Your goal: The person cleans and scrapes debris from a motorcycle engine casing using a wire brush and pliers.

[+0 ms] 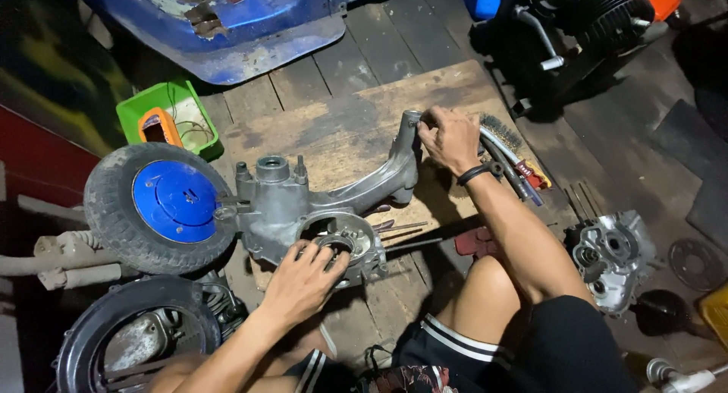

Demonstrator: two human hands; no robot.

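A grey metal engine casing [292,203] with a long arm lies on a wooden board [341,131], and a small tyre on a blue rim [163,203] is fixed to its left end. My left hand [303,283] rests on the casing's round opening, fingers closed on a metal ring part [336,245] set in it. My right hand [451,139] grips the far end of the casing arm [409,131]. A black band sits on that wrist.
A wire brush [500,131] and tools lie by the right hand. Thin rods [406,230] lie beside the casing. Another casing half [610,256] sits at right, a green tray [171,120] at left, a second wheel [136,336] lower left, a blue body panel [243,29] beyond.
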